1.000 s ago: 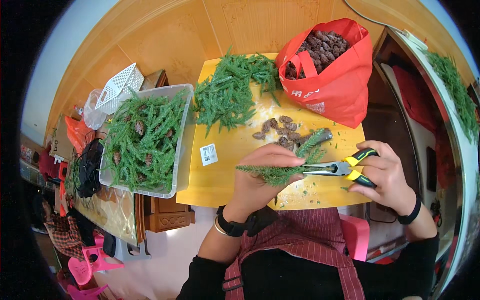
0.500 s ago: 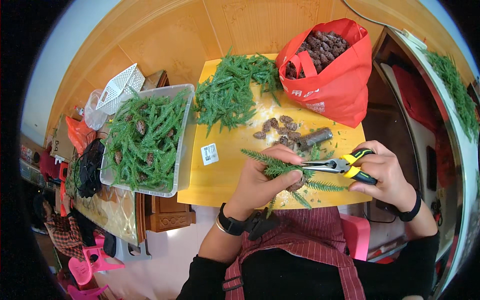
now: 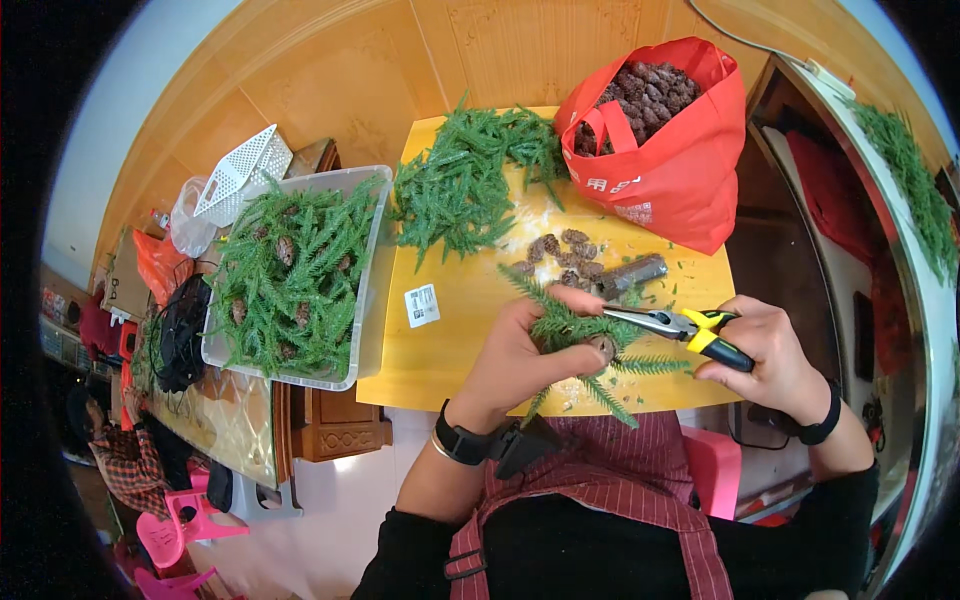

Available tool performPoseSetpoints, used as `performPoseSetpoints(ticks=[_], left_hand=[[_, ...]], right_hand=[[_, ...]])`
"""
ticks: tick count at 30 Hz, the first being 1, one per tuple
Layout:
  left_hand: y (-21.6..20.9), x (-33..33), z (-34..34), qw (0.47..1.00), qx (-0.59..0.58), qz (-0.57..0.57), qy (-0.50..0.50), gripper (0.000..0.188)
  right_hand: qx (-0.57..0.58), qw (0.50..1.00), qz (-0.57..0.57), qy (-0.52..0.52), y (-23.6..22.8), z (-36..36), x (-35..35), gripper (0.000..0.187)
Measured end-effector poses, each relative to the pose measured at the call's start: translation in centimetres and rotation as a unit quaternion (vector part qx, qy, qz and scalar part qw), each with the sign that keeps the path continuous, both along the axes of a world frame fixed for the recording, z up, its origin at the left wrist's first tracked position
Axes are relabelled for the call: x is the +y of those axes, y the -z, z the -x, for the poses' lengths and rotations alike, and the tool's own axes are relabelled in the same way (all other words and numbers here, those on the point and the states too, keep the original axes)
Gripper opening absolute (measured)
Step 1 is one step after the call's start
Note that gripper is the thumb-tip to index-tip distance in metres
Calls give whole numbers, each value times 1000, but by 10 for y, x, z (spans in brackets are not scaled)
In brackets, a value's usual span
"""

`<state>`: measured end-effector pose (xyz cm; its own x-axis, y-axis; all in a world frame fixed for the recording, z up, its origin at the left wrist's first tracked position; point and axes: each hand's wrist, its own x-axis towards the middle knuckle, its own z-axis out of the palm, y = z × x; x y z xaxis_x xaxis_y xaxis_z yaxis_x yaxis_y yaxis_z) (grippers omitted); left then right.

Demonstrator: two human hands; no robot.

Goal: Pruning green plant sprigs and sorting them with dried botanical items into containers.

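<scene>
My left hand pinches a green artificial pine sprig above the near edge of the yellow table. A brown pine cone shows at the sprig's middle, beside my thumb. In my right hand are needle-nose pliers with black and yellow handles. Their jaws reach left to the top of the sprig, by my left fingertips. Whatever lies between the tips is too small to make out. Just beyond, several loose pine cones lie beside a dark cylinder.
A clear plastic bin of green sprigs with cones stands left. More sprigs are heaped at the table's back, beside a red bag full of cones. A white label lies on the table. Another person sits far left.
The pliers have tilted, and their jaws look closer together. The sprig has turned slightly in my left hand, showing more of its near-side branches.
</scene>
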<state>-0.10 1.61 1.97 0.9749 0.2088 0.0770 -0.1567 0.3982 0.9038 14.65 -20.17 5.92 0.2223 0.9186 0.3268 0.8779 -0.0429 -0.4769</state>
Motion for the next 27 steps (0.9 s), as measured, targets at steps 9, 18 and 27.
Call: performPoseSetpoints(ticks=[9, 18, 27], left_hand=[[6, 0, -4, 953, -107, -260, -114, 41], [-7, -9, -2, 976, -48, -188, -96, 42], [2, 1, 8, 996, 46, -73, -27, 27]], right_hand=[[62, 997, 49, 15, -2, 5, -4, 29], [66, 996, 32, 46, -7, 9, -3, 30], [254, 963, 49, 69, -6, 9, -10, 28]])
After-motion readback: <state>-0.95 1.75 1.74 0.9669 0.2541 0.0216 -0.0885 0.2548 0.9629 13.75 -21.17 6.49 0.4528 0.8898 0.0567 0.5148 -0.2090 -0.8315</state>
